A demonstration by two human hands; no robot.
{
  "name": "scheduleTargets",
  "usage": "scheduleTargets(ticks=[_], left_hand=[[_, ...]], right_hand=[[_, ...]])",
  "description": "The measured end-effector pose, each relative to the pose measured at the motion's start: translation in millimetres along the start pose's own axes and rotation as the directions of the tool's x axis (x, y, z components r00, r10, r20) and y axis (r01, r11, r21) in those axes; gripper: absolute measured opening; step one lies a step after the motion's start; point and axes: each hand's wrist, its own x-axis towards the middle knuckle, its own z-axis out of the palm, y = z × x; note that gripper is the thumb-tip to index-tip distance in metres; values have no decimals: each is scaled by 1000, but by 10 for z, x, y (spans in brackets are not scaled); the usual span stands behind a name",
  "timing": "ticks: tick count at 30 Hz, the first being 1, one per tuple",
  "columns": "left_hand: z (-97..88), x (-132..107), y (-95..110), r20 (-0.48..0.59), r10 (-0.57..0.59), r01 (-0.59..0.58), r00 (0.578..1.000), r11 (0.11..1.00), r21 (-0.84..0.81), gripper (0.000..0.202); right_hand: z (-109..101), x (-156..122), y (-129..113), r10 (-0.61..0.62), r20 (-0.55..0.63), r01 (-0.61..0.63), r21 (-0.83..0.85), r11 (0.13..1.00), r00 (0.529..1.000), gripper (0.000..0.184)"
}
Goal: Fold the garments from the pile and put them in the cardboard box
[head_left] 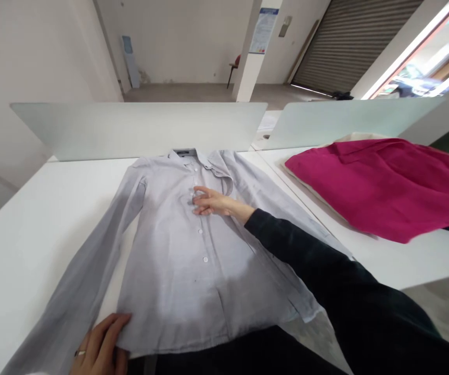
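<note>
A pale grey-blue button shirt lies face up and spread flat on a white table, collar at the far side, sleeves running down each side. My right hand rests on the shirt's chest by the button line, fingers stretched out and flat. My left hand, wearing a ring, pinches the shirt's bottom left hem corner at the near table edge.
Frosted divider panels stand along the table's far edge. On the neighbouring table to the right lies a magenta garment on top of a cream one. Behind are a pillar, a roller shutter and bare floor.
</note>
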Motion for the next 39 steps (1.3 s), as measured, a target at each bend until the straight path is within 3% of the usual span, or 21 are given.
scheduleTargets(ticks=[8, 11, 13, 16, 21, 23, 27, 31, 33, 37, 39], left_hand=[[-80, 122, 98, -18, -30, 31, 999, 999, 22, 33], [-109, 139, 100, -63, -68, 67, 996, 997, -23, 29], [-130, 132, 92, -75, -91, 87, 993, 995, -53, 29], [-160, 112, 81, -69, -104, 98, 992, 992, -83, 29], [-184, 107, 95, -74, -95, 84, 993, 987, -139, 28], [-188, 106, 99, -73, -112, 101, 991, 986, -132, 27], [-199, 97, 89, -56, -93, 85, 994, 988, -131, 24], [-206, 81, 65, -34, -112, 107, 993, 986, -124, 23], [-200, 69, 51, -35, -111, 106, 993, 987, -119, 23], [-188, 50, 35, -22, -140, 135, 990, 980, -149, 24], [-189, 56, 29, -13, -122, 119, 992, 981, -153, 24]], right_hand=[[367, -663, 174, 62, 176, 16, -411, 911, 982, 53], [437, -841, 258, -8, 205, 116, -524, 844, 979, 25], [438, -956, 298, -111, 155, 183, -599, 780, 982, 16], [438, -1174, 348, -228, 55, 205, -673, 711, 972, 19], [646, -1685, 516, -264, 187, 311, -748, 587, 946, 24], [782, -1884, 620, -263, 169, 293, -773, 562, 950, 19], [1039, -2117, 870, -290, -10, 159, -818, 552, 957, 10], [1267, -2094, 1114, -420, -128, 125, -843, 524, 898, 39], [1342, -2051, 1178, -472, -160, 130, -842, 523, 867, 43], [1348, -2103, 1153, -543, -201, 229, -750, 621, 815, 28], [1308, -2203, 1122, -532, -234, 256, -678, 689, 814, 23]])
